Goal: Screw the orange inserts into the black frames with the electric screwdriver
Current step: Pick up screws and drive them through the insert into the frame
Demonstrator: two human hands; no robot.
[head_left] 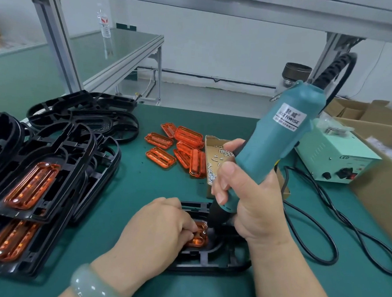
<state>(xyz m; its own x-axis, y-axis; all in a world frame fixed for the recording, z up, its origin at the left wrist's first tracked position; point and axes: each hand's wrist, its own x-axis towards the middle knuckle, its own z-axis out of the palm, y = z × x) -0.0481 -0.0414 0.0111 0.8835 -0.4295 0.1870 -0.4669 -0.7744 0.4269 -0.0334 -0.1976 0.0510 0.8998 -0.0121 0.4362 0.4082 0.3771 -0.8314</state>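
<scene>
The right hand (pixel 251 197) wraps the screwdriver (pixel 276 139), its bit on the orange insert (pixel 200 237), which the left hand (pixel 158 224) pinches into the near frame (pixel 208 261). Finished frames (pixel 27 184) are stacked left; loose inserts (pixel 179 145) and bare frames (pixel 89 112) remain.

Water bottle (pixel 105 24) on far table (pixel 132 42); cardboard boxes (pixel 376 113) rightward.

Much of orange insert (pixel 200 238) hidden under left hand (pixel 156 222); stacked frames (pixel 75 157), cardboard box (pixel 381 205) cut by picture edges

The one head-worn view looks forward and down, close over the green bench (pixel 142 191).
</scene>
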